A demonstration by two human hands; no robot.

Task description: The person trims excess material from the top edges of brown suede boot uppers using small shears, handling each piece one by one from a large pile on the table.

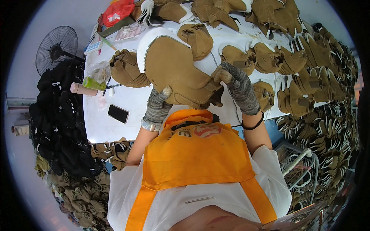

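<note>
A brown boot upper (169, 63) with a white band stitched along its toe edge is held up in front of my chest. My left hand (163, 94), in a grey knitted sleeve, grips it from beneath; most of those fingers are hidden behind the boot upper. At its right end, my right hand (222, 75) is closed on the edge of the opening, the fingers curled in. Another brown boot upper (129, 68) lies on the table just left of the held one, and one more (195, 40) is behind it.
On the white table (142, 111) lie a black phone (118, 113), a green roll (94, 84) and a pink cylinder (84, 89). Several brown boot uppers (269, 57) line the right side. A fan (56, 50) and black heaped pieces (61, 119) stand left; a wire rack (296, 165) is at right.
</note>
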